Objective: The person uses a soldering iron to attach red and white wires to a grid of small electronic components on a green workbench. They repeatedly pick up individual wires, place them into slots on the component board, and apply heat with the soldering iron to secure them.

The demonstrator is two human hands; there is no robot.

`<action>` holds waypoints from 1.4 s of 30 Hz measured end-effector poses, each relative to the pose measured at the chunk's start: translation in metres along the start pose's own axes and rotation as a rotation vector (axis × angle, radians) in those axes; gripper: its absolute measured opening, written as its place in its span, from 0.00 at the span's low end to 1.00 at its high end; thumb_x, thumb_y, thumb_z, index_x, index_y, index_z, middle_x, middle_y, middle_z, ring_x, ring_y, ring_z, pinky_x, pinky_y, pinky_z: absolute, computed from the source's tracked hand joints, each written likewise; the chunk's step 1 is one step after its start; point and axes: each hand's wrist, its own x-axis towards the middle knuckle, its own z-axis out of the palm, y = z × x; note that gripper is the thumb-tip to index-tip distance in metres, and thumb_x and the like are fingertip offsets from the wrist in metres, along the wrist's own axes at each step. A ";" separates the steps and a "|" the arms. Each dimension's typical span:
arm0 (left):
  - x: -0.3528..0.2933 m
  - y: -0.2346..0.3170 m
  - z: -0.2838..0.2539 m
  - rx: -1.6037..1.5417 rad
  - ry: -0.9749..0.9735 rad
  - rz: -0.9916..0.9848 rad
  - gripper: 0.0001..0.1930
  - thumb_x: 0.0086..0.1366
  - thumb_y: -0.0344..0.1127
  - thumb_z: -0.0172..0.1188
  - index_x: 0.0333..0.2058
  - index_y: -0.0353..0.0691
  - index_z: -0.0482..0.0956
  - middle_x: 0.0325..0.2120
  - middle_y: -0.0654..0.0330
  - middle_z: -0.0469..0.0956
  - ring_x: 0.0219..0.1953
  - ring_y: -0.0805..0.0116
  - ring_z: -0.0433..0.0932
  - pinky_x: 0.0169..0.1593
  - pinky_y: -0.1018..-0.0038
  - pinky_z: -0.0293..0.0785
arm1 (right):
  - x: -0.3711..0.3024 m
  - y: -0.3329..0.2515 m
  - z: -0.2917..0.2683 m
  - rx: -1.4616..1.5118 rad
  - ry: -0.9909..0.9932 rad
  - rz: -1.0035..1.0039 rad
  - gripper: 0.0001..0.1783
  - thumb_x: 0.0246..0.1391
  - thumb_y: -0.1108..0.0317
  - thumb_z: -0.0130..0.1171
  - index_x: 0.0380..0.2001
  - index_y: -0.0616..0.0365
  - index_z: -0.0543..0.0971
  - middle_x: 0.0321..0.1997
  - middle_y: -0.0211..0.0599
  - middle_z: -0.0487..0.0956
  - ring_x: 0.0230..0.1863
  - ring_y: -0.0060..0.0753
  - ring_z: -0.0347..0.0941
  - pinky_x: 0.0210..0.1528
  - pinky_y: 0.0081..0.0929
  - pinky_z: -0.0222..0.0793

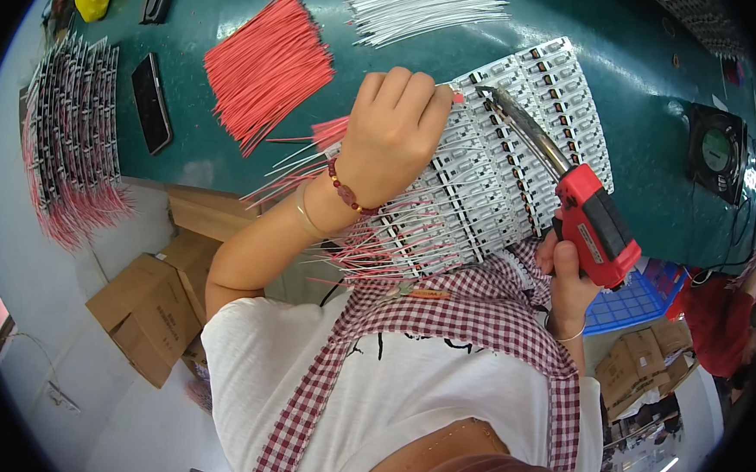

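Observation:
My left hand [394, 137] is closed over the upper left edge of a panel of small circuit boards [522, 145]. Short red wires [329, 133] stick out behind its fist, and a red end shows by the fingertips. A red and black soldering gun [588, 219] is in my right hand [571, 269], fingers wrapped round its handle. Its dark tip points at the panel's upper left rows, close to my left fingertips; whether it touches cannot be seen. White and red wires [404, 242] trail from the panel's lower left rows over its edge.
Loose red wires [269, 65] and white wires [427, 7] lie in piles on the green table [193, 151]. A phone [151, 104] and a stack of wired panels [71, 131] are left. A round-faced black device [716, 153] stands right. Cardboard boxes [148, 317] and a blue basket [634, 302] sit lower.

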 end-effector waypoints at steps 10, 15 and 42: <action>-0.007 0.006 0.006 -0.067 -0.023 0.039 0.07 0.56 0.29 0.62 0.30 0.32 0.77 0.25 0.59 0.66 0.29 0.64 0.66 0.31 0.70 0.63 | -0.007 0.017 -0.010 -0.153 -0.041 -0.023 0.21 0.59 0.61 0.60 0.47 0.66 0.72 0.20 0.32 0.72 0.18 0.19 0.64 0.21 0.19 0.59; -0.006 0.008 0.005 -0.074 -0.037 0.032 0.07 0.56 0.28 0.62 0.31 0.31 0.77 0.26 0.58 0.67 0.29 0.64 0.66 0.32 0.70 0.64 | -0.014 0.020 -0.020 -0.195 -0.082 0.108 0.16 0.54 0.68 0.66 0.45 0.62 0.78 0.37 0.33 0.78 0.35 0.24 0.73 0.38 0.25 0.70; -0.002 0.018 0.004 -0.030 -0.081 -0.032 0.06 0.54 0.25 0.61 0.32 0.34 0.79 0.26 0.59 0.67 0.30 0.63 0.68 0.34 0.69 0.65 | -0.012 0.002 -0.009 0.004 -0.041 -0.008 0.25 0.61 0.58 0.58 0.53 0.68 0.71 0.20 0.33 0.71 0.18 0.19 0.62 0.22 0.20 0.61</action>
